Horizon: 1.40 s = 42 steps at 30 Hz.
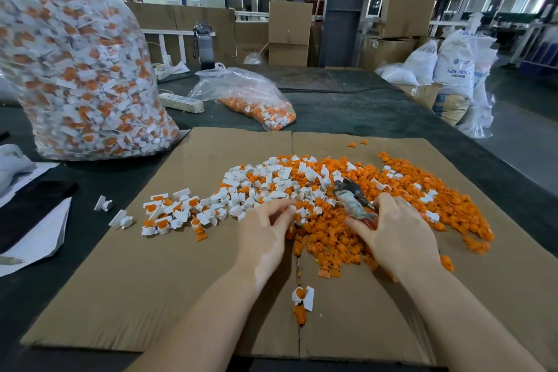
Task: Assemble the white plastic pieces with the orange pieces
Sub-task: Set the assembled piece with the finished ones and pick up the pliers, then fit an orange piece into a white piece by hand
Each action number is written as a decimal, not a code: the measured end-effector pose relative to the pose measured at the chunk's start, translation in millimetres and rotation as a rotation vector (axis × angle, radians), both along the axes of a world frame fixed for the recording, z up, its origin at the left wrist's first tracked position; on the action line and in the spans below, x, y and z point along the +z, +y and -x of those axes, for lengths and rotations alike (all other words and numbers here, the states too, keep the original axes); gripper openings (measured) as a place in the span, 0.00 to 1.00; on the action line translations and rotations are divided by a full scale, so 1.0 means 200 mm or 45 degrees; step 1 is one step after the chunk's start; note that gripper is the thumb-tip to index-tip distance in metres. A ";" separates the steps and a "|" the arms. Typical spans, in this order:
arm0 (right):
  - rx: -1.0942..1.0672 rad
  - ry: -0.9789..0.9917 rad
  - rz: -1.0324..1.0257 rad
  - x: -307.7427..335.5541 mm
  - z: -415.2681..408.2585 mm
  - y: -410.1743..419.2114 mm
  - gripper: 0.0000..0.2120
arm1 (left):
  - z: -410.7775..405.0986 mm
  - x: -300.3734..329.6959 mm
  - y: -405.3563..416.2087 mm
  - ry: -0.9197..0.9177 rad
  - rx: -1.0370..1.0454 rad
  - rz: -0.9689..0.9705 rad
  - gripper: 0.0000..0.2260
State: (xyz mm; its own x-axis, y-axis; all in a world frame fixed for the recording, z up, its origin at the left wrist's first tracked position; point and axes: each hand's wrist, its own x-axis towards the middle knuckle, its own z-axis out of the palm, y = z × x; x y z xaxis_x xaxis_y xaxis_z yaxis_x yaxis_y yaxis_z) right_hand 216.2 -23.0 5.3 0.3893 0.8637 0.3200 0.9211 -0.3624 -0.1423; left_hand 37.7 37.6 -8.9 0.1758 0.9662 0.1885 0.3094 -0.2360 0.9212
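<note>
Nearest the viewer, one assembled piece (303, 296), white with an orange insert, lies alone on the cardboard sheet (151, 281) by its centre seam.

Left hand (265, 231): fingers curled, fingertips pinching at a small white plastic piece at the near edge of the pile. The piece itself is largely hidden by the fingers.

Right hand (395, 232): curled round the red handle of a small hammer (353, 196), whose worn metal head points away over the pile. Whether an orange piece is also held cannot be told.

Loose orange pieces (392, 190) lie heaped under and beyond the right hand. Loose white pieces (265, 184) lie just left of them, the two heaps overlapping. A row of finished assemblies (169, 214) sits left of the pile.

Assessment: the step in hand appears to be picking a white piece for mating. Recommended: seat the orange insert square in the white ring before any tap, keep the left fingertips clear of the hammer head, and strike lightly on the cardboard.

Further back on the bench (347, 106): a small open bag (250, 100) of parts, a power strip (181, 103), and a large clear sack (75, 69) of finished assemblies at far left.
</note>
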 end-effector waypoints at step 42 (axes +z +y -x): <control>0.638 0.327 -0.624 -0.13 0.28 0.02 0.06 | 0.00 -0.06 -0.02 0.131 -0.147 -0.182 0.15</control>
State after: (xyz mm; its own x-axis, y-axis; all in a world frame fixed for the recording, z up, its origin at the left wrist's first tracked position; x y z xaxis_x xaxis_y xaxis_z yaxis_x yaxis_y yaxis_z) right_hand 160.5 -19.2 -20.9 0.1009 0.7389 0.6663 0.8753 0.2524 -0.4125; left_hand 37.9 33.1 -21.7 0.3094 0.9033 0.2973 0.3631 -0.4012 0.8409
